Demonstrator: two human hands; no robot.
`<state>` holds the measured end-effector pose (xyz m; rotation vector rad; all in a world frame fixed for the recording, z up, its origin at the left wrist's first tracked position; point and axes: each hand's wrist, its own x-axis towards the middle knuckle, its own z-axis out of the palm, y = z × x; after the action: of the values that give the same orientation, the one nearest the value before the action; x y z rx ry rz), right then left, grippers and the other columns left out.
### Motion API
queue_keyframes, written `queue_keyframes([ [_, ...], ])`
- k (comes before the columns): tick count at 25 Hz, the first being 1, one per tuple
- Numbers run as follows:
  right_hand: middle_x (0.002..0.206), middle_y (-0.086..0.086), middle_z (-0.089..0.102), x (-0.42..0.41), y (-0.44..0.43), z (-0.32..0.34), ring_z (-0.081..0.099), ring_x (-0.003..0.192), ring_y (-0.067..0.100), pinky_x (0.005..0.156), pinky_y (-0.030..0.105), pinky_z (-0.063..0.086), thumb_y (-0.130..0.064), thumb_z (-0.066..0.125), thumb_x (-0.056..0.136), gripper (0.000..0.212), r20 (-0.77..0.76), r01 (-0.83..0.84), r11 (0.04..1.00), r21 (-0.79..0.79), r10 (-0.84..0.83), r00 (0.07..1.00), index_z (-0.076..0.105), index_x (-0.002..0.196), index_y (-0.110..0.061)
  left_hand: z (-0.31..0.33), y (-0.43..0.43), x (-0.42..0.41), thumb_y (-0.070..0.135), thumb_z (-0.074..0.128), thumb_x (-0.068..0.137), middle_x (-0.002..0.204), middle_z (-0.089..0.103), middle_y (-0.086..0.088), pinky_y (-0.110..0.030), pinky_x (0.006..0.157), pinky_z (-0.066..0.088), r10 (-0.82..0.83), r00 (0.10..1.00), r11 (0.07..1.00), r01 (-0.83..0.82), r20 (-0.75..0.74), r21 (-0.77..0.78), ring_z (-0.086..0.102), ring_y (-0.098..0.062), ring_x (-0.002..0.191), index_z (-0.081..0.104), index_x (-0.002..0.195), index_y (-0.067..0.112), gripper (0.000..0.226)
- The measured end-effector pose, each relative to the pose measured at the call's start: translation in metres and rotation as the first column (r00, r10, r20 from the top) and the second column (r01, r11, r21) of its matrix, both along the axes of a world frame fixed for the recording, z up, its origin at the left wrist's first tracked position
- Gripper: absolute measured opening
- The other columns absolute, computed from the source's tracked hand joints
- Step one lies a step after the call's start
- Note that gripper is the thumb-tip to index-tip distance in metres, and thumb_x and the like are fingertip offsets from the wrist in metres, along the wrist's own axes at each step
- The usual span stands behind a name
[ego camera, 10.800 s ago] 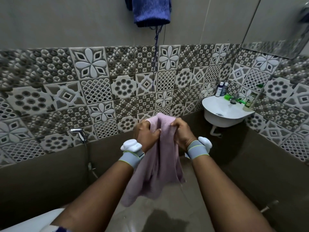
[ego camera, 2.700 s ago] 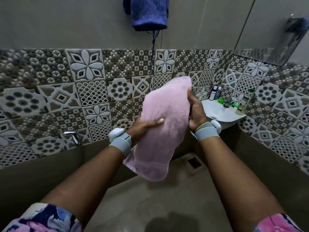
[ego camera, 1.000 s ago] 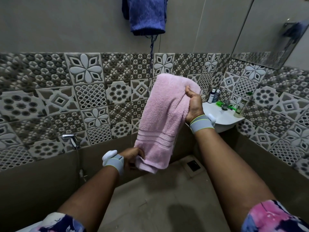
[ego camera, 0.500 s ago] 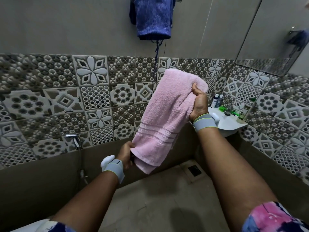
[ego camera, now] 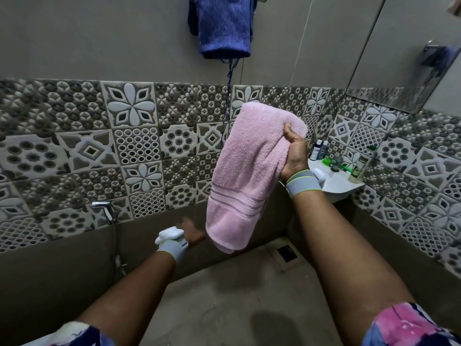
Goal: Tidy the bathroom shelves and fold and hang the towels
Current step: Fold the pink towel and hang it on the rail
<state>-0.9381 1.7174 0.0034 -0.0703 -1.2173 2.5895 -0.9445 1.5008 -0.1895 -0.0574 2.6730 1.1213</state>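
Note:
A folded pink towel hangs lengthwise in front of the patterned tile wall. My right hand grips its upper right edge, with the thumb on the front face. My left hand is low and blurred, just left of the towel's bottom corner, and I see no towel between its fingers. A blue towel hangs on the wall rail above, with loose threads trailing down from it.
A small white sink sits in the right corner behind my right wrist, with bottles and a green-capped tube on its rim. A bidet sprayer hangs low on the left wall. A floor drain lies below the sink, and a mirror hangs at upper right.
My left hand has let go of the towel's bottom corner and dropped a little to the left. The towel now hangs from my right hand alone.

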Motion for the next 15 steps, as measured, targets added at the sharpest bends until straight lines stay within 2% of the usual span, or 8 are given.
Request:
queue_keyframes([
  [1,0.083,0.009,0.072,0.001,-0.001,0.0,0.069,0.078,0.026,0.078,0.035,0.055,-0.028,0.044,0.098,0.028,0.0,-0.023,1.0,0.013,0.023,1.0,0.063,0.099,-0.008,0.004,0.002,-0.002,0.01,0.071,0.077,0.119,0.057,-0.022,-0.036,0.093,0.042,0.036,0.993,0.998,-0.029,-0.117,0.057,0.053,-0.036,0.116,0.053,0.12,-0.005,0.05],
  [2,0.082,0.009,0.073,0.001,-0.002,0.0,0.069,0.077,0.026,0.078,0.036,0.056,-0.027,0.044,0.097,0.027,0.003,-0.044,0.999,0.024,0.044,0.999,0.063,0.098,-0.008,0.015,0.0,-0.009,0.007,0.071,0.075,0.115,0.058,-0.021,-0.032,0.09,0.045,0.101,0.97,0.964,-0.041,-0.219,0.261,0.054,-0.036,0.112,0.053,0.118,-0.008,0.049],
  [3,0.081,0.009,0.073,0.001,-0.003,0.0,0.069,0.077,0.026,0.079,0.036,0.056,-0.024,0.045,0.097,0.025,0.001,-0.062,0.997,0.039,0.062,0.998,0.063,0.098,-0.008,0.034,0.001,-0.015,0.0,0.066,0.079,0.109,0.059,-0.017,-0.024,0.082,0.049,0.174,0.947,0.864,-0.015,-0.27,0.503,0.056,-0.033,0.104,0.054,0.118,-0.01,0.041],
  [5,0.078,0.008,0.073,0.001,-0.007,0.001,0.07,0.073,0.025,0.077,0.036,0.056,-0.019,0.045,0.096,0.022,0.011,-0.09,0.991,0.102,0.089,0.996,0.063,0.096,-0.006,0.085,0.01,-0.015,0.002,0.054,0.09,0.1,0.061,-0.004,-0.011,0.064,0.048,0.178,0.953,0.633,0.081,-0.246,0.77,0.058,-0.017,0.086,0.057,0.118,-0.005,0.029],
  [7,0.079,0.011,0.073,0.002,-0.014,0.003,0.069,0.074,0.027,0.08,0.038,0.055,-0.019,0.049,0.094,0.022,0.043,-0.162,0.971,0.174,0.157,0.987,0.064,0.098,-0.003,0.129,0.021,-0.014,0.022,0.066,0.081,0.098,0.067,-0.001,-0.015,0.065,0.052,0.009,0.969,0.497,0.212,-0.249,0.841,0.063,-0.01,0.08,0.063,0.112,0.005,0.036],
  [10,0.079,0.01,0.073,0.004,-0.021,0.006,0.069,0.071,0.026,0.073,0.034,0.057,-0.022,0.051,0.093,0.02,0.051,-0.241,0.934,0.262,0.236,0.97,0.065,0.096,-0.008,0.158,0.027,-0.008,0.023,0.083,0.061,0.105,0.072,-0.008,-0.032,0.082,0.058,-0.183,0.966,0.508,0.254,-0.184,0.823,0.07,-0.018,0.09,0.066,0.111,0.004,0.055],
  [13,0.085,0.011,0.071,0.001,-0.02,0.003,0.067,0.079,0.028,0.078,0.036,0.054,-0.038,0.054,0.092,0.03,0.09,-0.258,0.913,0.316,0.242,0.966,0.063,0.101,-0.012,0.163,0.023,-0.011,0.015,0.084,0.066,0.105,0.073,-0.011,-0.036,0.086,0.057,-0.158,0.98,0.569,0.189,-0.119,0.801,0.07,-0.024,0.093,0.066,0.112,0.003,0.05],
  [15,0.092,0.014,0.072,0.0,-0.015,-0.009,0.068,0.086,0.029,0.083,0.04,0.053,-0.057,0.052,0.087,0.051,0.177,-0.322,0.892,0.317,0.278,0.944,0.069,0.101,-0.01,0.166,0.022,-0.014,0.014,0.078,0.076,0.094,0.075,-0.009,-0.033,0.081,0.058,-0.073,0.992,0.517,0.129,-0.106,0.846,0.071,-0.022,0.082,0.068,0.104,0.004,0.031],
])
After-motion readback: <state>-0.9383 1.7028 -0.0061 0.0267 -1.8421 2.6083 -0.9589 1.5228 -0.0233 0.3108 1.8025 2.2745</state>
